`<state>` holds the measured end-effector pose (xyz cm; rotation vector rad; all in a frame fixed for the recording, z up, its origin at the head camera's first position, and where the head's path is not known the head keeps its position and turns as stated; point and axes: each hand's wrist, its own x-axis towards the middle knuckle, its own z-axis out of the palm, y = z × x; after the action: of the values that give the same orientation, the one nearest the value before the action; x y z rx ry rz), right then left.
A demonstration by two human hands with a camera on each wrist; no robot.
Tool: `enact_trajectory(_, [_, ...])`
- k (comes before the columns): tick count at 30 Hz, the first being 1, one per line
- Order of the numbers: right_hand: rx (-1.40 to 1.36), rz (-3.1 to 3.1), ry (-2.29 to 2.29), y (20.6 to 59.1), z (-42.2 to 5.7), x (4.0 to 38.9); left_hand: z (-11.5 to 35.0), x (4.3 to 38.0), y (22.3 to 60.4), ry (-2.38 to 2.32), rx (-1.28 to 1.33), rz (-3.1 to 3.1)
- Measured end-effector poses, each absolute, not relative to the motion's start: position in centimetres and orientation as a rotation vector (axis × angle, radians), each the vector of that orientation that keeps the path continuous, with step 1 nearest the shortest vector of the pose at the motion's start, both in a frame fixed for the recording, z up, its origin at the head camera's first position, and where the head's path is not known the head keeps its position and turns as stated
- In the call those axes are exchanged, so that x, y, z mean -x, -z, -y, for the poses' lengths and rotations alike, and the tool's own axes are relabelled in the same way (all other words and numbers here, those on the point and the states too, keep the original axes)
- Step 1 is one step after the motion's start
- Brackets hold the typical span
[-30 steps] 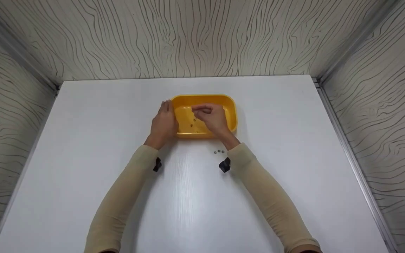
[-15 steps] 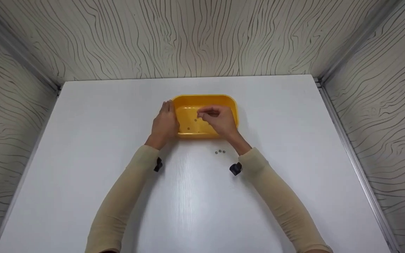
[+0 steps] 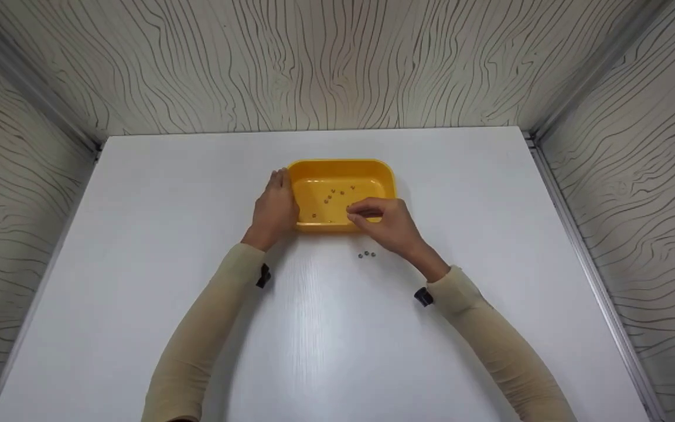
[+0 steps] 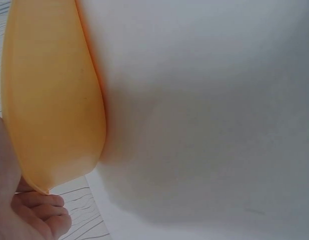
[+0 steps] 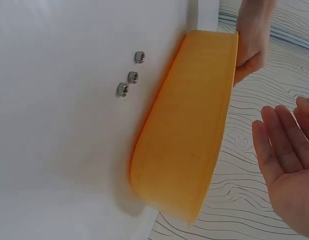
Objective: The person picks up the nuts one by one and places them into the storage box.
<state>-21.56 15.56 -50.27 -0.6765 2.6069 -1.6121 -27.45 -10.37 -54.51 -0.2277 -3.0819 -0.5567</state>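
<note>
A yellow plastic tray [image 3: 343, 170] stands on the white table with several small metal nuts [image 3: 342, 193] scattered over its floor. My left hand [image 3: 274, 208] grips the tray's left end, its fingers curled at the rim in the left wrist view. Over the tray's front right corner is my right hand [image 3: 393, 225], its thumb and index finger extended with a small gap between their tips and no nut showing held there. In the right wrist view its other fingers are straight, while thumb and index are partly cut off. Three more nuts [image 5: 133, 77] lie on the table before the tray.
A white table [image 3: 197, 176] carries everything, with wood-grain patterned panels [image 3: 337, 64] behind it and at both sides. A small black wrist camera [image 3: 424, 297] sits at the right sleeve, another wrist camera [image 3: 263, 276] at the left.
My right hand has drawn back to the right and toward me, uncovering more nuts in the tray. One nut in the tray has shifted slightly left. The left hand keeps its place.
</note>
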Motion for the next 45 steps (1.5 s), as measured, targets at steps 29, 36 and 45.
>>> enact_trajectory(29, [1.273, -2.974, 0.510, 56.0, -21.3, 16.7, 10.1, 27.3, 54.6, 0.606, 0.169, 3.125])
enact_trajectory(36, [1.371, -2.954, 0.399, 56.7, -21.6, 16.6, 10.3, 27.4, 54.5, 0.617, 0.171, 3.115])
enact_trajectory(45, [1.413, -2.865, 0.271, 56.8, -21.4, 16.4, 10.3, 27.4, 54.3, 0.630, 0.169, 3.123])
